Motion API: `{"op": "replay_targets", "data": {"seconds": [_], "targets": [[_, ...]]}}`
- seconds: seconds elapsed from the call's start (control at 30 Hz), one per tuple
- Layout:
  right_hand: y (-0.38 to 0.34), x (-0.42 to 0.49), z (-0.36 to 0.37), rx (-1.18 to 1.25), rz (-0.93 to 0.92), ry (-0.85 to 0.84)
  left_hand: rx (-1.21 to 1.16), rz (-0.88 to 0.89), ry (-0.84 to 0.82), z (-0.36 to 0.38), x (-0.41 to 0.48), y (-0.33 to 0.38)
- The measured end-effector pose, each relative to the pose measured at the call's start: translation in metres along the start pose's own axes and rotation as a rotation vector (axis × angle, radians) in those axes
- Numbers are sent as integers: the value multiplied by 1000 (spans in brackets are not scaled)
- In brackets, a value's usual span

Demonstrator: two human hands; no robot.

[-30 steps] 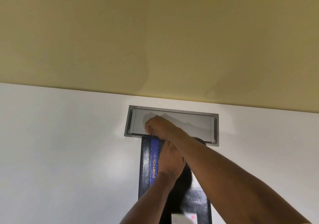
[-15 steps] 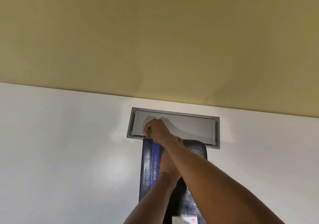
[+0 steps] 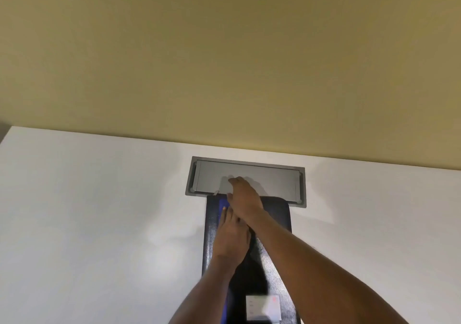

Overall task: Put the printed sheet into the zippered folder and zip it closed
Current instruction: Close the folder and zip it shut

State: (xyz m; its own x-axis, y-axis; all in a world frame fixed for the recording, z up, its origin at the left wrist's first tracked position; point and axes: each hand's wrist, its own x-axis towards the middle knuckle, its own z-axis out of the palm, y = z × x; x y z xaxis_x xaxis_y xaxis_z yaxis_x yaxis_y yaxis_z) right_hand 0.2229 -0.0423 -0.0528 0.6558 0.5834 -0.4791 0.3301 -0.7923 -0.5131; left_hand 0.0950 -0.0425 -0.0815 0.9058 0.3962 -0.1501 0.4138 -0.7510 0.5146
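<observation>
A black zippered folder (image 3: 277, 224) lies lengthwise on the white table (image 3: 99, 211), its far end touching a grey hatch. A blue stripe (image 3: 222, 202) runs along its left side. My left hand (image 3: 230, 241) rests flat on the folder's cover, fingers pointing away from me. My right hand (image 3: 243, 196) crosses over it and lies at the folder's far edge, fingers loosely stretched over the hatch with nothing in them. A small metal zipper pull (image 3: 216, 193) sticks out free at the far left corner. The printed sheet is not visible. A blurred white label (image 3: 264, 308) sits on the near end.
The grey metal cable hatch (image 3: 274, 179) is set flush into the table just beyond the folder. A yellow wall (image 3: 224, 61) rises right behind the table's far edge. Bare white tabletop spreads to the left and right of the folder.
My right hand was pinching the zipper pull at the far left corner; it has let go and shifted right. My left hand stays on the cover.
</observation>
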Motion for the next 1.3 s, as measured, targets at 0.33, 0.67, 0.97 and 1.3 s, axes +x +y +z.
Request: {"op": "replay_targets", "data": {"seconds": [0.33,0.67,0.97,1.3], "targets": [[72,-119,16,-106,147,239,45,-223,-29,-26,-50,-16],[117,-215,58,-47,349,268,-115,-493,13,-22,-119,-28],[123,-243,86,246,503,281,-309,-535,42,-9,-144,-26],[116,-212,69,500,754,258,-752,-920,-33,-37,-92,-40]]}}
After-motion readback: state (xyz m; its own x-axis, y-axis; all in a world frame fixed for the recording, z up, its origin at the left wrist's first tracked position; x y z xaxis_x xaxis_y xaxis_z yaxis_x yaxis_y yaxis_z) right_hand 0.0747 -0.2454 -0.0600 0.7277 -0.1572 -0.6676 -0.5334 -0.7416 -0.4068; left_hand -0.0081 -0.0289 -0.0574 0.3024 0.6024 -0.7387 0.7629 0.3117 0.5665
